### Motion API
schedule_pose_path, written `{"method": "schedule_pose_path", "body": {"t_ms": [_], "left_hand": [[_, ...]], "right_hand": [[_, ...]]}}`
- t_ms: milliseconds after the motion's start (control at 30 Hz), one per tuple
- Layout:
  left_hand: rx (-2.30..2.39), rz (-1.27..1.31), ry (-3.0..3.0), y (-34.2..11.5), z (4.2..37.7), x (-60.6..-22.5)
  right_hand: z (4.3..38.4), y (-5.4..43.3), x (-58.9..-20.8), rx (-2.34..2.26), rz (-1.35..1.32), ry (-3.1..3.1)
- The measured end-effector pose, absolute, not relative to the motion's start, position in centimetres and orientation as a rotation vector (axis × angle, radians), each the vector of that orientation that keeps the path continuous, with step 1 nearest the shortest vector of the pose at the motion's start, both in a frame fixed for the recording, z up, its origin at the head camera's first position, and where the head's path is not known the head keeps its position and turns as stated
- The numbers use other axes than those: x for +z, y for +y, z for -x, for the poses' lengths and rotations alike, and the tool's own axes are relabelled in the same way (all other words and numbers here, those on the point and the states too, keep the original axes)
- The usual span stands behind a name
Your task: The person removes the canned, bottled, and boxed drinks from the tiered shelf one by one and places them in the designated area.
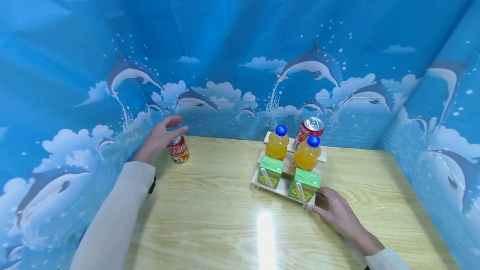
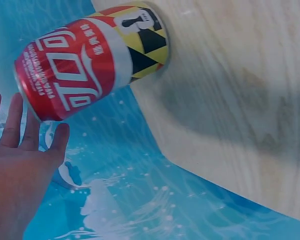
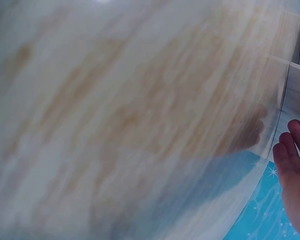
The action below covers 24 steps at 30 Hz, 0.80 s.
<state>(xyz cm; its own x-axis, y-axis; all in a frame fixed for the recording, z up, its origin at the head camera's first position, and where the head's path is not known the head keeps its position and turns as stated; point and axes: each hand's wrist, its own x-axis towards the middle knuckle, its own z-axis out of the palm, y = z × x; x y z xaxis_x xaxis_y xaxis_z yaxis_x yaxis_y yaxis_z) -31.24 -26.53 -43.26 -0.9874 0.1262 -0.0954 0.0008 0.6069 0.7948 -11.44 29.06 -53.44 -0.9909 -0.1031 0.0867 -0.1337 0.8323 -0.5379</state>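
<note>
Close beside a red and yellow soda can [image 1: 178,151] at the table's left back, my left hand [image 1: 160,136] hovers at its top with fingers spread. In the left wrist view, the left hand [image 2: 25,150] holds nothing, and the can [image 2: 85,62] stands at its fingertips. My right hand [image 1: 339,211] grips the front right corner of a small stepped wooden rack [image 1: 283,186], thumb at the front edge and fingers along the side. In the right wrist view, only part of the right hand [image 3: 295,170] shows at the edge.
On the rack stand two green drink boxes [image 1: 271,166] in front, two orange juice bottles [image 1: 276,147] with blue caps behind them, and a red can [image 1: 313,125] at the back. A blue dolphin-print curtain [image 1: 225,53] borders the wooden table [image 1: 210,203].
</note>
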Motion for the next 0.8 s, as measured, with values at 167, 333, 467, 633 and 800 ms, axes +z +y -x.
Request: {"method": "schedule_pose_path", "body": {"t_ms": [167, 333, 467, 633, 800], "left_hand": [[1.308, -0.145, 2.711, -25.8, 31.5, -42.2], [1.3, -0.176, 2.717, -24.9, 31.8, -41.0], [1.278, -0.184, 2.727, -23.9, 32.1, -40.3], [1.279, -0.233, 2.745, -22.9, 32.5, -39.7], [1.301, -0.315, 2.766, -21.4, 33.2, -39.1]], "right_hand": [[11.5, 29.1, -53.5, 0.871, -0.2, -2.942], [11.5, 29.1, -53.5, 0.875, -0.193, -2.948], [11.4, 29.1, -53.6, 0.878, -0.192, -2.95], [11.4, 29.1, -53.6, 0.876, -0.197, -2.945], [11.5, 29.2, -53.7, 0.872, -0.199, -2.942]]}}
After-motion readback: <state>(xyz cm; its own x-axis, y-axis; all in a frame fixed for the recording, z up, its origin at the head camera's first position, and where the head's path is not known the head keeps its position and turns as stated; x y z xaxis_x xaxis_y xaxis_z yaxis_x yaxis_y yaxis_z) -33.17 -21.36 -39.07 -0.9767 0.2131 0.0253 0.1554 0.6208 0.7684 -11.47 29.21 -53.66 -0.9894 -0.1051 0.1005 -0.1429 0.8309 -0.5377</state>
